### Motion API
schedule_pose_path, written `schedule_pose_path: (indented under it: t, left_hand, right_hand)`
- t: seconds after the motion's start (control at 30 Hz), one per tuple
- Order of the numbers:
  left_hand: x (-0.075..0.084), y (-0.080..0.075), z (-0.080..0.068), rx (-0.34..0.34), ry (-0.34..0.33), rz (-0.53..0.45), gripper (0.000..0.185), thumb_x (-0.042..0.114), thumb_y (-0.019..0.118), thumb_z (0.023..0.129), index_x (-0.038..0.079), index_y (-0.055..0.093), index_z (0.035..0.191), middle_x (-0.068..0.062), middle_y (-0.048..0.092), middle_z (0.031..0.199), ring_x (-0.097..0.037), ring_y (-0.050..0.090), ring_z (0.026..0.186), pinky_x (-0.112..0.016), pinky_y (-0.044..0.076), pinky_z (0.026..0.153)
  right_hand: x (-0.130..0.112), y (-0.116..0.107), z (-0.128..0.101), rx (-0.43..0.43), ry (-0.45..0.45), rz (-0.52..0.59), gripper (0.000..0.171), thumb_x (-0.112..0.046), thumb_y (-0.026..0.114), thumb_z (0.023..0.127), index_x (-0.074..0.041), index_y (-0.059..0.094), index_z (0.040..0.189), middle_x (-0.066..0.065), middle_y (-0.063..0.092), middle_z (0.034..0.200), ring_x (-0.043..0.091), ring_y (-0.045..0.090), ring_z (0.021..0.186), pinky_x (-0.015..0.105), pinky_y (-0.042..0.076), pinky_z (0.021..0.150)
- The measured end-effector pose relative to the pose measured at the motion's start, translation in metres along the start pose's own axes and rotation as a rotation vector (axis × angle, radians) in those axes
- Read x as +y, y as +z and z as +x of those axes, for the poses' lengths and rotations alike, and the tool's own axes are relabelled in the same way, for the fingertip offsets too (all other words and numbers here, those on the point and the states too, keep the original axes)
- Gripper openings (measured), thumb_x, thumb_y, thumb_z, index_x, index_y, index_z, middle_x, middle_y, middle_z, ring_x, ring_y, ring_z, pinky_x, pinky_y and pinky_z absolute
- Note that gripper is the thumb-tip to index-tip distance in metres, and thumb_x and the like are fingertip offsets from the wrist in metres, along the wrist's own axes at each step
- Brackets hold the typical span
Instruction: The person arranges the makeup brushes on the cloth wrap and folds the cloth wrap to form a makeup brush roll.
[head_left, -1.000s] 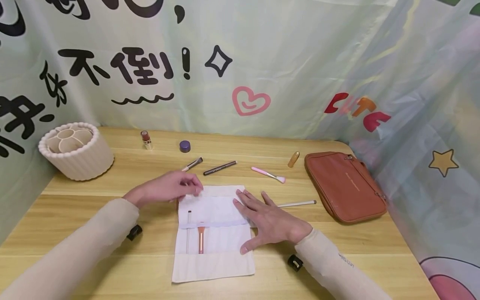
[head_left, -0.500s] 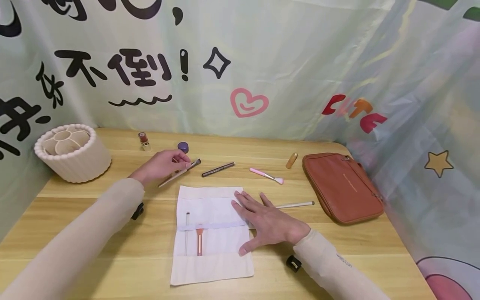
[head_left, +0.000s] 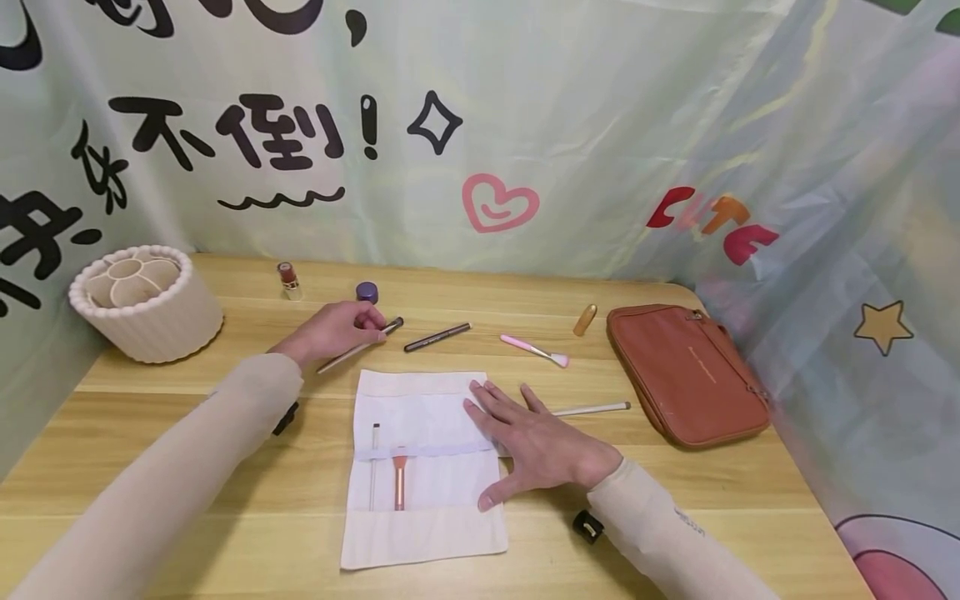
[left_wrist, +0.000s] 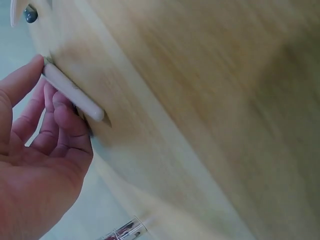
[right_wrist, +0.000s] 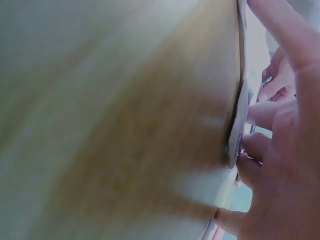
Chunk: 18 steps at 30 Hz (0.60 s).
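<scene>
Left hand [head_left: 337, 327] pinching slim white-handled makeup brush [head_left: 358, 346] low over wooden tabletop [head_left: 225, 433] beyond white fabric brush roll [head_left: 423, 467], right hand [head_left: 536, 442] flat with spread fingers on roll's edge; thin fingertip pinch likely to slip, dropping brush.

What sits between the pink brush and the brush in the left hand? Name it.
In the head view, a dark slim pencil lies on the table between the pink brush and the brush that the left hand grips.

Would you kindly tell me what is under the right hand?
The right hand lies flat on the white cloth roll; anything beneath its palm is hidden.
</scene>
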<state>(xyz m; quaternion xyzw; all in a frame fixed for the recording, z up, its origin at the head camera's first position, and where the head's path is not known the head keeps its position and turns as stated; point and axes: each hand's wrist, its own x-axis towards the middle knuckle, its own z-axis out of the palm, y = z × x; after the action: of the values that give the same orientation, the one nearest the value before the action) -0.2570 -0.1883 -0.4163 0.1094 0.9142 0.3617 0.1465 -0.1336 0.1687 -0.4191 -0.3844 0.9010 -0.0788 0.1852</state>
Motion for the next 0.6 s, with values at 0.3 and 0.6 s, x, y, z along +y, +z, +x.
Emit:
schedule_pose_path:
  t: [0.3, 0.6]
  left_hand:
    - [-0.001, -0.002, -0.004, -0.005, -0.026, 0.039, 0.024, 0.025, 0.072, 0.106, 0.007, 0.074, 0.123, -0.008, 0.071, 0.109, -0.025, 0.060, 0.101, -0.039, 0.048, 0.092]
    - [0.002, -0.021, -0.017, -0.003, -0.018, -0.071, 0.038, 0.034, 0.066, 0.111, 0.012, 0.072, 0.142, -0.013, 0.074, 0.131, -0.027, 0.065, 0.107, -0.034, 0.056, 0.088]
  right_hand:
    - [0.000, 0.001, 0.000, 0.003, -0.002, 0.009, 0.129, -0.081, 0.076, 0.083, -0.015, 0.015, 0.176, 0.007, 0.001, 0.185, 0.030, 0.002, 0.172, 0.072, 0.007, 0.134]
    - [0.000, 0.001, -0.001, -0.006, 0.005, 0.001, 0.130, -0.082, 0.075, 0.084, -0.016, 0.013, 0.176, 0.006, -0.002, 0.185, 0.029, 0.000, 0.172, 0.071, 0.006, 0.135]
